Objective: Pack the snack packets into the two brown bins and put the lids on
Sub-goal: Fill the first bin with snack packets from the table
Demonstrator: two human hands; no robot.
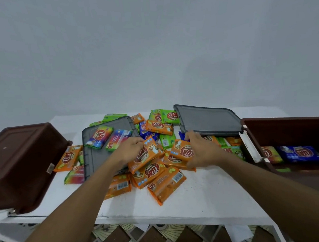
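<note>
A heap of snack packets (160, 175), orange, green, blue and rainbow, lies in the middle of the white table (204, 200). My left hand (129, 148) grips one orange packet (145, 155) by its top edge. My right hand (200, 149) holds a second orange packet (182, 150) at the heap's right side. One brown bin (19, 166) lies tipped at the left with its bottom facing me. The other brown bin (290, 126) stands at the right and holds a blue packet (300, 154) and a few more. Two grey lids (98, 155) (207, 119) rest among the packets.
Two rainbow packets (109, 137) lie on the left lid. The table's front edge runs across below my forearms, with a patterned tile floor (138, 240) beneath it. A plain pale wall rises behind the table.
</note>
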